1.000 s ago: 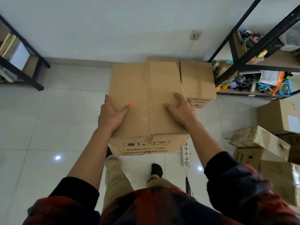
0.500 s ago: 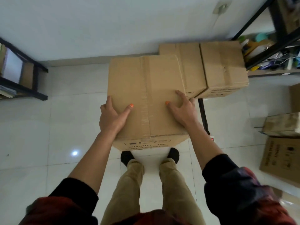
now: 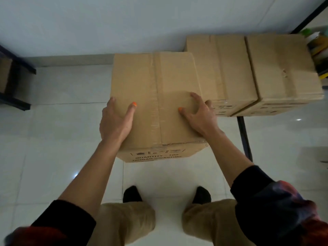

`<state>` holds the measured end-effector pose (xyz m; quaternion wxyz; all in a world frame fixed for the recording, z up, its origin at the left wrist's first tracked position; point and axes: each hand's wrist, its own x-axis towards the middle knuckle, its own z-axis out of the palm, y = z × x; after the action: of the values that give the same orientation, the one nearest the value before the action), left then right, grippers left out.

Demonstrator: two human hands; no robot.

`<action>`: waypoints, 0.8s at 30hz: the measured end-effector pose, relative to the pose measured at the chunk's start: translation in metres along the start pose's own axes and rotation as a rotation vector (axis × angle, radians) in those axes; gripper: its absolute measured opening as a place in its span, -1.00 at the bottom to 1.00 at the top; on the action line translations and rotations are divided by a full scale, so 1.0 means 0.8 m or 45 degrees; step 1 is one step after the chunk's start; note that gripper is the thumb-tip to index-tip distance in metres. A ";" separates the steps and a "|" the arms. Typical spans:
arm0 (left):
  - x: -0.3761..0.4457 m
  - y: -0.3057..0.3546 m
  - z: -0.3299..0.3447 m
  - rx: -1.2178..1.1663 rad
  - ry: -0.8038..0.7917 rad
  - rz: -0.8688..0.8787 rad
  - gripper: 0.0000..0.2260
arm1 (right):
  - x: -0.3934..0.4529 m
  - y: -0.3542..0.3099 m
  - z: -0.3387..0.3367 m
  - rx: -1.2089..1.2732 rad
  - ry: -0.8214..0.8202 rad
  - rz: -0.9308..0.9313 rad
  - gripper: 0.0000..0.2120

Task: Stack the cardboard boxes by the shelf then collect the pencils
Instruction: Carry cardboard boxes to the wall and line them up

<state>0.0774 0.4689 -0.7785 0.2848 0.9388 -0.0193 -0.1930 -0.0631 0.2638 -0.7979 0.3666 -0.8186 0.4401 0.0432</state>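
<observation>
I am standing on a pale tiled floor, looking down at a large cardboard box held in front of me at about 12 o'clock from my feet. My left hand is clamped on the box's left top edge, thumb laid flat on the lid and fingers wrapped down the side. My right hand grips the right edge the same way, fingers spread over the lid and the corner. The two hands are well apart, one on each side of the taped centre seam. Whether the box hangs in the air or already rests on the floor I cannot tell. At about 2 o'clock, two more cardboard boxes sit side by side against the white wall, touching each other, just beside the dark frame of a shelf. My box overlaps the nearer of them in view. I judge the box stiff and bulky, with printed handling marks on its front face, and dry enough not to slip. Its weight is unclear. Opposite side edges near the top look like the best hold, or underneath if it proves heavy. No pencils are in view.
</observation>
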 end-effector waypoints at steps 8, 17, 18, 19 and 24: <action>0.132 -0.064 0.154 0.050 -0.045 0.213 -0.21 | 0.148 0.077 0.117 -0.578 0.108 -0.219 -0.32; 0.198 -0.044 0.209 0.368 0.145 0.225 -0.03 | 0.207 0.090 0.159 -0.708 0.312 -0.409 -0.34; 0.192 -0.043 0.208 0.384 0.124 0.257 -0.04 | 0.200 0.089 0.157 -0.693 0.320 -0.403 -0.36; 0.186 -0.046 0.210 0.424 0.096 0.309 -0.03 | 0.192 0.090 0.159 -0.679 0.328 -0.411 -0.37; 0.176 -0.063 0.188 0.545 -0.227 0.502 0.19 | 0.169 0.124 0.152 -0.788 0.264 -0.653 -0.22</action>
<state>0.1479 0.4114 -0.9700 0.1097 0.9351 -0.2660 -0.2071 -0.0245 0.2141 -0.9950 0.0557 -0.9733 0.2226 -0.0018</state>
